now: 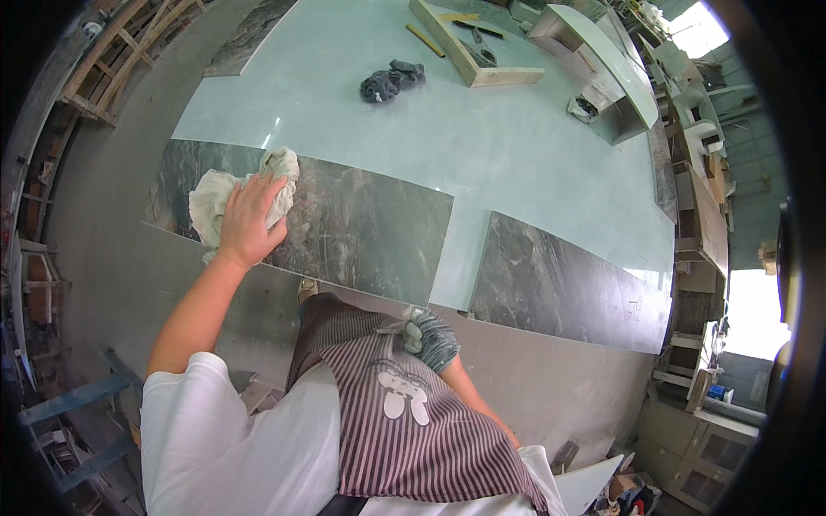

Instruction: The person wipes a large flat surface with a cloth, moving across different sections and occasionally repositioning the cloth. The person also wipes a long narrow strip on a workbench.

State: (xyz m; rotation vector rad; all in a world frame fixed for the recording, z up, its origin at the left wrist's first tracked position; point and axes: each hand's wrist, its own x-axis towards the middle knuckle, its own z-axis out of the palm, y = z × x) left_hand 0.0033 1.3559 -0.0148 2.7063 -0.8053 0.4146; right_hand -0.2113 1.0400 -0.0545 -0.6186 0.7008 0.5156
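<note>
My left hand [249, 219] presses flat on a crumpled white cloth [211, 198] that lies on a dark marbled stone slab [361, 228]. The slab rests on a pale green table top [482, 146]. My right hand [430, 337], in a grey knit glove, is held close to my body at the table's near edge, against my striped apron [404, 421]; its fingers look curled. A second dark slab [559, 284] lies to the right of the first.
A dark grey rag [391, 82] sits farther back on the table. Wooden battens [469, 60] and a pale curved panel [602, 60] lie at the far end. Wooden frames [112, 60] stand at the left, cabinets [701, 430] at the right.
</note>
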